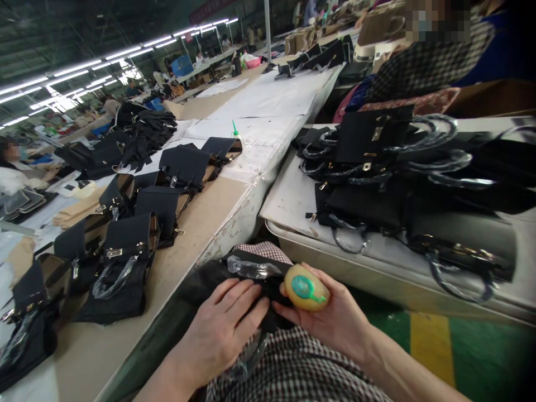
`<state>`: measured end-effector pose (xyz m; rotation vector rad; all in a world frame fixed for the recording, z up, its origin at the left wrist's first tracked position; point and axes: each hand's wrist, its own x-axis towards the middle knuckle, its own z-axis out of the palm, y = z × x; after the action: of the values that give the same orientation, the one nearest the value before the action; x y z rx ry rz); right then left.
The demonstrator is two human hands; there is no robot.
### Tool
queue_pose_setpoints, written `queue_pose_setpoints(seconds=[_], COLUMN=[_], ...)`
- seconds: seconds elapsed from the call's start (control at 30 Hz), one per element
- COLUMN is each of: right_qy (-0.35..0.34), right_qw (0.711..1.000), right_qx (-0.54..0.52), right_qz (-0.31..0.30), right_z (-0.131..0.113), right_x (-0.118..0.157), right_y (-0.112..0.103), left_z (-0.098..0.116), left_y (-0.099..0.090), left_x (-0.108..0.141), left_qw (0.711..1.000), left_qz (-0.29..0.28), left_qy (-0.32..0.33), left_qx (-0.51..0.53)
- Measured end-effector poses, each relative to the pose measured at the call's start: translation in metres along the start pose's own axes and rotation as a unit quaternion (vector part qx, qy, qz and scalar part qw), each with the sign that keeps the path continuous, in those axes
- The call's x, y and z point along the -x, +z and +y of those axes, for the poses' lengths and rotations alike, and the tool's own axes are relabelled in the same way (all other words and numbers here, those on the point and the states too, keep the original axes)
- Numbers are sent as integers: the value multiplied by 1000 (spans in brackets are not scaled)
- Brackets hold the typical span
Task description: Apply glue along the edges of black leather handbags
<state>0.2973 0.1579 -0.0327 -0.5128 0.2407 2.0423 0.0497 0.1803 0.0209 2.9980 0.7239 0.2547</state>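
Note:
A black handbag (201,282) with a plastic-wrapped handle (253,269) lies across my lap. My left hand (228,321) is on it, fingers close together and bent over the black material, gripping it from above. In my right hand (330,312) is a rounded, yellowish squeeze bottle (321,286), its end towards me bearing a green patch and a green drip. Fingers wrap its far side and right; the thumb lies below, by the bag. The bottle's other end is hidden against the bag. A checked cloth (268,250) shows just behind the bag.
Several black handbags (129,240) with gold fittings stand along the long table (218,206) on my left. More bags (372,195) are piled on the white table (288,195) to my right. A green-nozzled bottle (235,129) stands further up. A co-worker's checked sleeve (419,72) is at upper right.

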Motion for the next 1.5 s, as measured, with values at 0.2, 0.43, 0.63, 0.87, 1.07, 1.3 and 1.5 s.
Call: queue_pose_setpoints(seconds=[0.2, 0.43, 0.63, 0.87, 1.07, 1.3, 1.5], right_qy=[-14, -5, 38, 13, 27, 13, -40], right_qw=[999, 991, 982, 992, 997, 996, 995], right_qx=[29, 30, 82, 107, 77, 89, 91], right_qz=[-3, -131, -169, -72, -8, 22, 17], right_z=[-8, -6, -21, -17, -11, -10, -18], right_x=[-2, -1, 12, 23, 24, 18, 28], right_y=[-11, -9, 4, 0, 2, 24, 34], left_z=[-25, -42, -53, -52, -47, -46, -25], left_y=[36, 23, -53, -28, 0, -17, -13], left_x=[-36, -25, -10, 3, 2, -11, -21], left_qw=[992, 980, 905, 742, 688, 842, 885], left_qz=[-14, -68, -101, -56, 29, -58, -82], left_qy=[-79, -79, -260, -342, -418, -284, -293], left_qx=[101, 172, 320, 574, 592, 455, 354])
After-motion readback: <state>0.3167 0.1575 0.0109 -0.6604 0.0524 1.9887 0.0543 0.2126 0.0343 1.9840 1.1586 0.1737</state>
